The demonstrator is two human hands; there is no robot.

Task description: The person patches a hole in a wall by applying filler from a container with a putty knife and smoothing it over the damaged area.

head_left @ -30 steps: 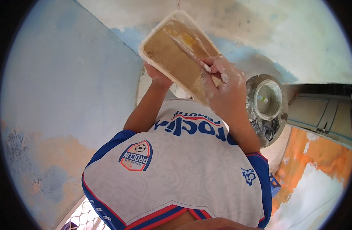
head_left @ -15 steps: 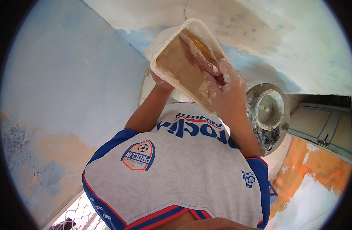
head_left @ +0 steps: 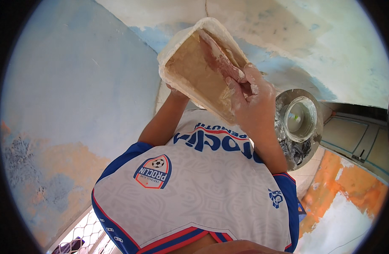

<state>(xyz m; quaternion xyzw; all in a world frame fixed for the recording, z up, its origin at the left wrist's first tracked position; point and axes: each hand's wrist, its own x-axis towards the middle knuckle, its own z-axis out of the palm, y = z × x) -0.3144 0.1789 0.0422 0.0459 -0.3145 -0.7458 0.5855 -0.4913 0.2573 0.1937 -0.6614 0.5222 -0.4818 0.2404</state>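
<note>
A whitish rectangular plastic tub (head_left: 162, 70), caked with pale filler, is held up in front of my chest, tilted so its inside faces me. My left hand (head_left: 174, 90) grips it from beneath on the left; most of its fingers are hidden behind the tub. Over the tub's right side, my right hand (head_left: 257, 99), dusted white, pinches a flat reddish spreader (head_left: 220, 59) between thumb and fingers. Pale filler smears the spreader, which lies along the inside of the tub's far right wall. Its exact kind is partly hidden by the coating.
At right, below my right forearm, a round grey basin (head_left: 316, 127) holds a white-smeared bucket (head_left: 297, 137) and crumpled dark plastic (head_left: 296, 153). Patchy blue wall (head_left: 76, 84) rises close at left. A panelled door (head_left: 351, 135) stands at right; a metal grille (head_left: 86, 230) shows at lower left.
The tub has shifted slightly left and turned a little more toward me. My right hand has moved slightly right, still pinching the spreader.
</note>
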